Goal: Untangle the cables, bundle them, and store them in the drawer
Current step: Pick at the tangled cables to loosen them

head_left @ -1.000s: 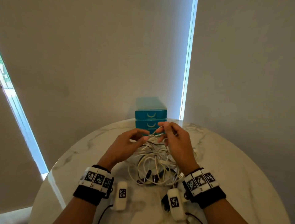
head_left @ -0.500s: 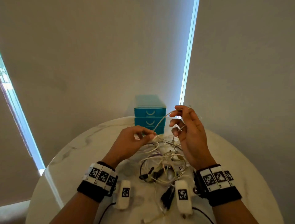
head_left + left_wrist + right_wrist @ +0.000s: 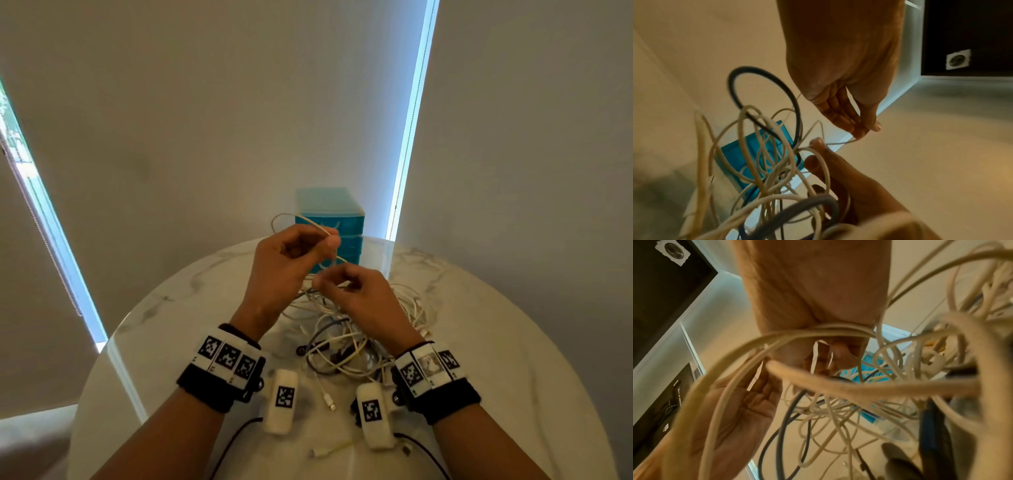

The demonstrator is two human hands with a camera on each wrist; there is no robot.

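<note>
Two hands raised over tangle: left hand (image 3: 287, 263) pinching thin white cable (image 3: 310, 221), right hand (image 3: 356, 291) pinching same strand lower. Heap of white and grey cables (image 3: 346, 342) on round white marble table (image 3: 496, 359). Teal plastic drawer unit (image 3: 330, 219) at far edge, before drawn pale blinds (image 3: 205, 120).

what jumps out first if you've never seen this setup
A tangle of white and dark cables heaped mid-table, in front of a teal drawer unit at the far edge. Above the heap, the left hand and right hand each pinch a thin white cable.
</note>
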